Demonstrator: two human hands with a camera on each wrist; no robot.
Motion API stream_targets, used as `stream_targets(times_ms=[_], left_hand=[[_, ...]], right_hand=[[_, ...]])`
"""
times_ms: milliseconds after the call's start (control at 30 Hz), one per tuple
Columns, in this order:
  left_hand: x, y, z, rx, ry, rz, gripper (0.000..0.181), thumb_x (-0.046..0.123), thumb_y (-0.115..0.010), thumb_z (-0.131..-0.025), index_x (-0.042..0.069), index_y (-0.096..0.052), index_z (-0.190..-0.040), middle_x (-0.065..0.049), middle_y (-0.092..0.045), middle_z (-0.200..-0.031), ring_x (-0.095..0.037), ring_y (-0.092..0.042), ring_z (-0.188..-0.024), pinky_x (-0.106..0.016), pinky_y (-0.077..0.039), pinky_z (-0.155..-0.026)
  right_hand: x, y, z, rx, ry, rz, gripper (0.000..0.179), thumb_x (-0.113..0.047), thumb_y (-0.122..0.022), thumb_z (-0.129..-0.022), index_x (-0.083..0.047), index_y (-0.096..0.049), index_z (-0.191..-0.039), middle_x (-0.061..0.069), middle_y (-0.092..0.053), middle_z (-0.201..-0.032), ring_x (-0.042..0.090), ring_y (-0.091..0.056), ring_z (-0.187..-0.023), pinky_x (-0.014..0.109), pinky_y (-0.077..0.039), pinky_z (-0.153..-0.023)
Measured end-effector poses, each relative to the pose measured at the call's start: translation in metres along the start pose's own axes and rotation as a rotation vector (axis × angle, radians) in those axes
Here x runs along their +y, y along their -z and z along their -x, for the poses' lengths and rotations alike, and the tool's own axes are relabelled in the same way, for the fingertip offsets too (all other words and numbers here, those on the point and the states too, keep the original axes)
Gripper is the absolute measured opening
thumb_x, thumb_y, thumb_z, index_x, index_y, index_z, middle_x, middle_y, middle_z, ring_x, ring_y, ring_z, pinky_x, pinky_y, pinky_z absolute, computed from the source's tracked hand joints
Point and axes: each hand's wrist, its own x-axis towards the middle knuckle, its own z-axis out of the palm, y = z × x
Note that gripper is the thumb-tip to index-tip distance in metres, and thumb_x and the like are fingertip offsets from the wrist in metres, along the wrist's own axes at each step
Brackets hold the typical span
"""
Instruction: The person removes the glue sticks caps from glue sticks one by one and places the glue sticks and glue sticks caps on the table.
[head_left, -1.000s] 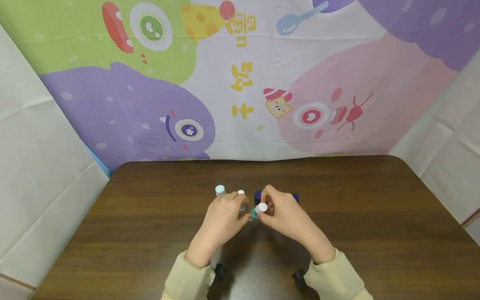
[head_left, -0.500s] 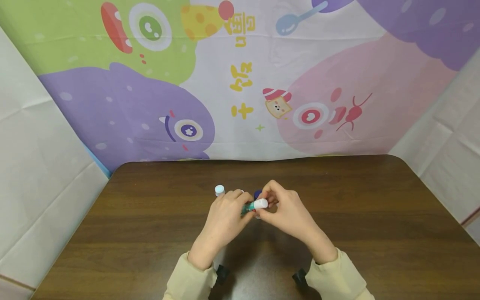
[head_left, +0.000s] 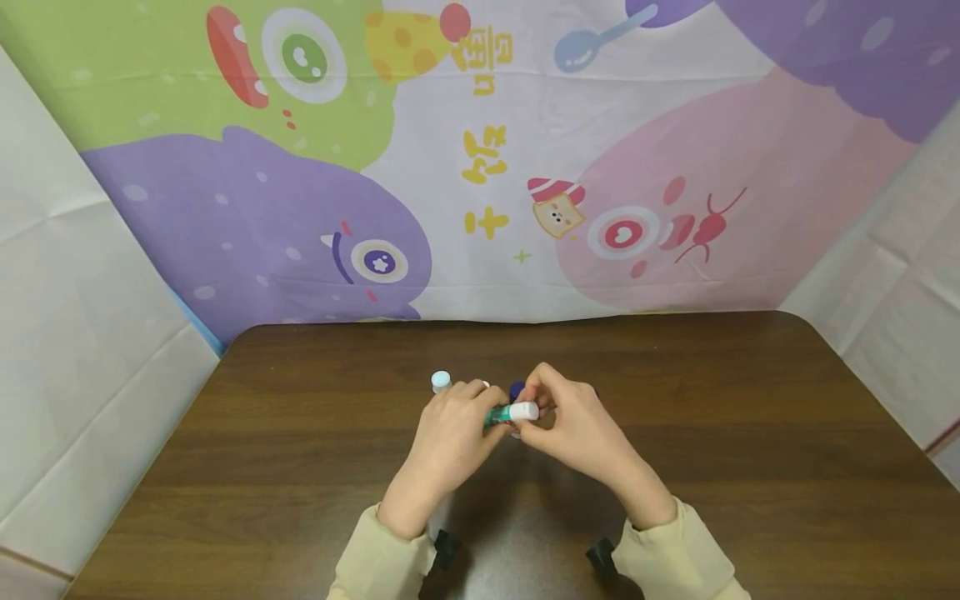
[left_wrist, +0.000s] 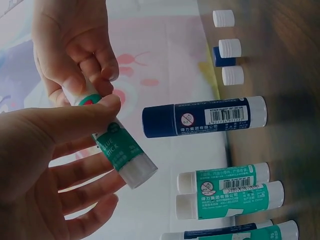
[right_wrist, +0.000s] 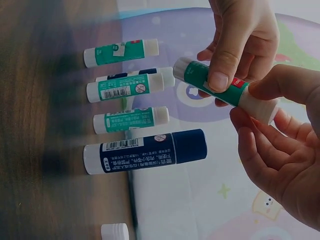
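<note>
A green glue stick (head_left: 500, 414) with a white cap (head_left: 524, 410) is held tilted above the table, between both hands. My left hand (head_left: 452, 429) grips its green body, thumb across the label, as the left wrist view shows. The fingers and thumb of my right hand (head_left: 573, 425) pinch the white capped end. Standing upright close by are a navy glue stick (left_wrist: 200, 117) and several green glue sticks, such as one green glue stick (right_wrist: 131, 120) in the right wrist view. From the head view, my hands hide most of these.
Several loose white caps (left_wrist: 223, 18) sit on the brown table (head_left: 300, 467), with a small navy piece (left_wrist: 218, 56) beside them. A white-topped stick (head_left: 441, 381) stands beyond my left hand. A cartoon-printed cloth (head_left: 480, 275) hangs behind the table.
The green glue stick has swung from steeply tilted to nearly level, its cap toward the right. My left hand has closed in around its body. The last half second brings little movement.
</note>
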Motion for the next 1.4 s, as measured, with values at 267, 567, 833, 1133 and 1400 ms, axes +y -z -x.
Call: stream_targets(times_ms=[267, 567, 833, 1133, 1400], left_hand=[[-0.002, -0.001, 0.0, -0.009, 0.004, 0.032, 0.021, 0.028, -0.077, -0.07, 0.018, -0.065, -0.084, 0.008, -0.057, -0.073, -0.01, -0.048, -0.063, -0.023, -0.04, -0.056], [-0.007, 0.004, -0.002, -0.026, 0.072, 0.059, 0.023, 0.029, -0.078, -0.069, 0.018, -0.064, -0.083, 0.008, -0.057, -0.074, -0.009, -0.051, -0.062, -0.025, -0.041, -0.055], [-0.008, 0.005, -0.002, -0.004, 0.154, 0.108, 0.02, 0.026, -0.075, -0.073, 0.015, -0.066, -0.086, 0.006, -0.056, -0.077, -0.007, -0.048, -0.06, -0.024, -0.04, -0.054], [-0.009, 0.003, -0.002, -0.021, 0.206, 0.169, 0.016, 0.022, -0.07, -0.077, 0.012, -0.064, -0.089, 0.003, -0.058, -0.076, -0.009, -0.052, -0.061, -0.027, -0.042, -0.055], [-0.007, 0.001, -0.002, -0.05, 0.229, 0.214, 0.014, 0.017, -0.066, -0.078, 0.013, -0.06, -0.091, 0.004, -0.063, -0.077, -0.013, -0.06, -0.065, -0.03, -0.046, -0.057]], right_hand=[[0.001, 0.001, 0.0, 0.002, 0.005, 0.009, 0.028, -0.005, -0.07, -0.072, -0.013, -0.048, -0.087, -0.007, -0.061, -0.082, 0.004, -0.057, -0.07, 0.023, -0.05, -0.065], [0.005, 0.017, -0.002, 0.065, -0.055, 0.034, 0.025, -0.006, -0.068, -0.073, -0.014, -0.05, -0.089, -0.005, -0.061, -0.08, 0.006, -0.058, -0.07, 0.025, -0.048, -0.059], [0.016, 0.041, 0.002, 0.151, -0.163, 0.135, 0.023, -0.009, -0.07, -0.077, -0.012, -0.054, -0.093, -0.001, -0.063, -0.083, 0.011, -0.059, -0.073, 0.03, -0.049, -0.064], [0.027, 0.045, 0.001, 0.129, -0.274, 0.195, 0.017, -0.012, -0.068, -0.079, -0.009, -0.06, -0.094, 0.003, -0.064, -0.084, 0.013, -0.058, -0.071, 0.029, -0.047, -0.064], [0.047, 0.048, 0.003, 0.06, -0.343, 0.317, 0.018, -0.002, -0.062, -0.075, -0.003, -0.064, -0.093, 0.006, -0.056, -0.074, 0.017, -0.05, -0.067, 0.028, -0.038, -0.06]])
